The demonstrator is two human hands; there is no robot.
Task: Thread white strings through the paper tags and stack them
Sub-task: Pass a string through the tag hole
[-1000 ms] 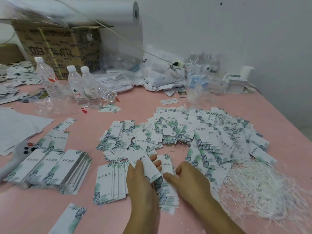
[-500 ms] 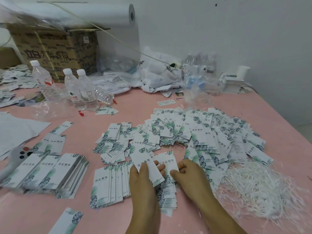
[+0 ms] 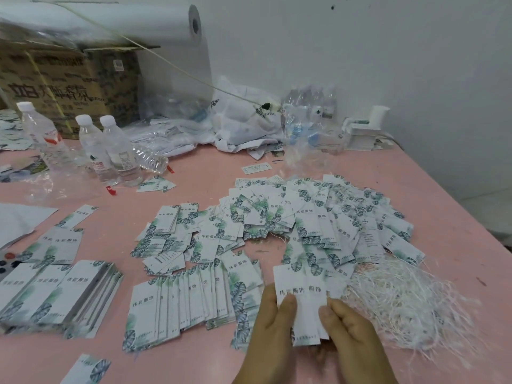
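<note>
Both hands hold a small bunch of white paper tags (image 3: 300, 289) with green leaf print, lifted above the pink table (image 3: 194, 356). My left hand (image 3: 273, 328) grips the bunch's left edge, thumb on its face. My right hand (image 3: 352, 331) pinches its right edge. A loose heap of tags (image 3: 318, 217) spreads across the table's middle. A fanned row of tags (image 3: 177, 300) lies left of my hands. A tangle of white strings (image 3: 410, 303) lies at the right.
Neat tag stacks (image 3: 58, 295) sit at the left. Three water bottles (image 3: 110, 151) stand at the back left before a cardboard box (image 3: 69, 84) and a big white roll (image 3: 138, 26). Plastic bags (image 3: 249, 123) pile by the wall. The table's right edge runs diagonally.
Both hands have picked a bunch of tags up off the pile and drawn it right and toward me; before, they rested on tags lying on the table.
</note>
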